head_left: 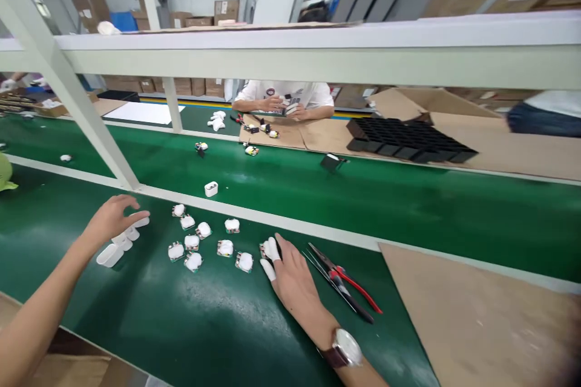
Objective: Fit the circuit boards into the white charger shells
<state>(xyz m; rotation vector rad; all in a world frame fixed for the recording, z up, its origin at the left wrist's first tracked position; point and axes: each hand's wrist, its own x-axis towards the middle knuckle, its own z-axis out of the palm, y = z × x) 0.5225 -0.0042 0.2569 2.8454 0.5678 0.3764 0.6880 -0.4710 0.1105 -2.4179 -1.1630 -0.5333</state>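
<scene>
My left hand (113, 217) is over a row of small white plastic cases (110, 256) at the left, with its thumb and fingers apart. Its palm hides part of the row. My right hand (295, 275) wears white finger covers on the thumb and a finger. Those fingertips close around a small circuit board (262, 250), which they mostly hide. Between the hands lie several more boards with white pads on top, among them one board (245, 262) close to my right hand. Red-and-black long-nose pliers (336, 275) and metal tweezers (329, 278) lie right of that hand.
A pale strip (254, 214) divides my green bench from the conveyor belt (281, 187), which carries a white case (211, 188) and several parts. Cardboard (476, 308) covers the right side. A co-worker (290, 100) handles a part across the belt, near a black divided tray (408, 140). A shelf beam (318, 63) crosses above.
</scene>
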